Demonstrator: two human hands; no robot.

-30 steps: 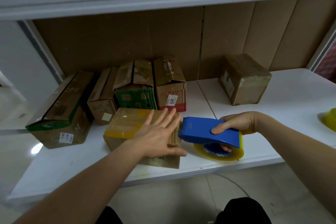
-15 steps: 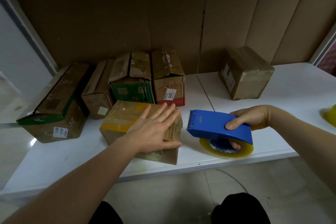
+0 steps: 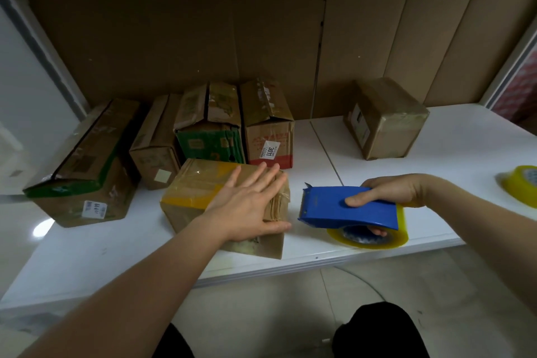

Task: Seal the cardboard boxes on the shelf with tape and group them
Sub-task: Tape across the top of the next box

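A small cardboard box with yellow tape (image 3: 197,192) lies near the front edge of the white shelf (image 3: 87,253). My left hand (image 3: 250,206) rests flat on its top, fingers straight, thumb over its right end. To the right, my right hand (image 3: 389,192) grips a blue tape dispenser (image 3: 348,208) with a yellowish tape roll (image 3: 369,238) under it, its toothed edge pointing at the box with a small gap between. Behind stand several more boxes in a row (image 3: 209,125).
A lone taped box (image 3: 383,119) sits at the back right. A spare yellow tape roll (image 3: 520,186) lies at the far right edge. Brown cardboard panels line the shelf's back. The floor and my dark-clothed knees show below the shelf edge.
The dispenser and my right hand have drawn away to the right from the box's end, opening a gap. My left hand stays flat on the box.
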